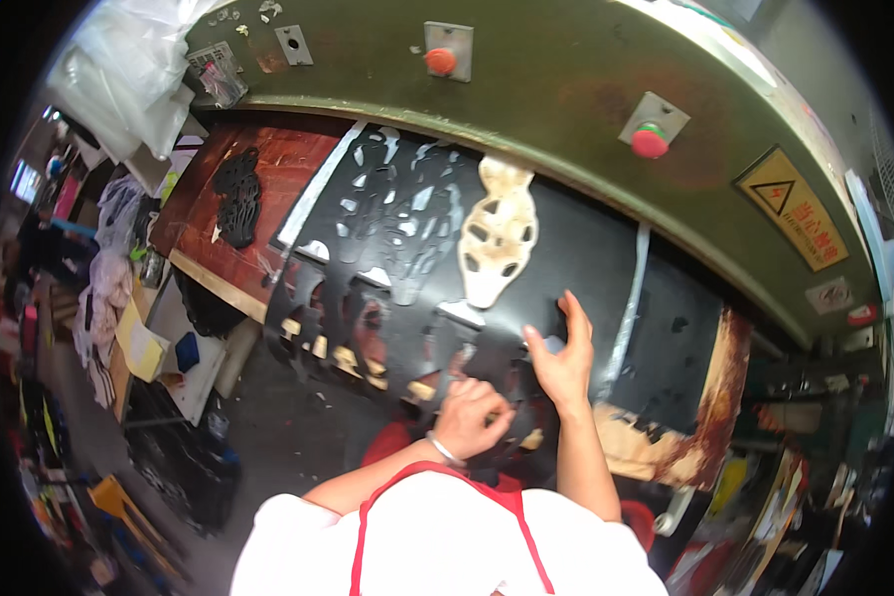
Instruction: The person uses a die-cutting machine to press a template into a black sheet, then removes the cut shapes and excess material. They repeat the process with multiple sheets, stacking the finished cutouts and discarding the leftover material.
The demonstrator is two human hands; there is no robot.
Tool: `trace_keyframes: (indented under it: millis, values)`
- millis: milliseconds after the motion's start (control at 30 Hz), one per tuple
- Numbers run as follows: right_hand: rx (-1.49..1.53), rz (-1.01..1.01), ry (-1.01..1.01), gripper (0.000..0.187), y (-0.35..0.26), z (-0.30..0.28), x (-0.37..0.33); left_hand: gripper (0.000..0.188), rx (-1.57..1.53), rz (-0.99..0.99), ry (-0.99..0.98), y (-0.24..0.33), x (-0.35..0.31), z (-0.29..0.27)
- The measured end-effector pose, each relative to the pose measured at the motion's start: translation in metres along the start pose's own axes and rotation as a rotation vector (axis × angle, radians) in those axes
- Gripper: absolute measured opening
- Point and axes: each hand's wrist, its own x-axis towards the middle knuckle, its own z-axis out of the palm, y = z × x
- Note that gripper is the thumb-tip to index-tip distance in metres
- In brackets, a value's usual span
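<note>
My right hand [564,366] hovers over the black sheet [576,233], thumb and fingers apart, with nothing in it. Near the sheet's front edge, my left hand [470,419] has its fingers curled in; whether they pinch the sheet or something small is hidden. A cream-coloured cutting die [500,233], long and pierced with several holes, lies on the sheet beyond both hands. To its left the sheet carries several rows of cut-out shapes, and its near part hangs in strips with openings.
Dark cut pieces [238,199] are piled on the reddish-brown board [303,149] at left. A green machine beam [546,89] spans the far side, bearing an orange-red button [440,62] and a red button [650,140]. Clear plastic [119,79] hangs at the upper left.
</note>
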Motion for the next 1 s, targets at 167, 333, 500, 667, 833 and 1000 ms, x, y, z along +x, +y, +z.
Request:
trace_keyframes:
  millis: [167, 333, 500, 667, 833, 1000]
  values:
    - [-0.366, -0.051, -0.041, 0.107, -0.041, 0.080, 0.030, 0.005, -0.421, -0.067, -0.272, -0.044, -0.023, -0.112]
    - [-0.360, -0.066, 0.082, 0.102, -0.040, 0.112, 0.058, 0.002, 0.183, -0.230, 0.360, -0.132, -0.026, -0.223]
    - [-0.180, -0.068, 0.184, 0.098, -0.033, 0.114, 0.057, 0.044, 0.561, -0.259, 0.490, -0.204, -0.020, -0.236]
    - [-0.182, -0.028, 0.251, 0.098, -0.038, 0.125, 0.063, 0.026, 0.650, -0.242, 0.358, -0.233, -0.021, -0.221]
    - [-0.245, 0.012, 0.188, 0.099, -0.038, 0.124, 0.070, 0.025, 0.651, -0.332, 0.242, -0.239, -0.012, -0.227]
    - [0.091, 0.100, 0.152, 0.091, -0.021, 0.092, 0.079, 0.024, 0.580, -0.329, 0.296, -0.242, 0.008, -0.228]
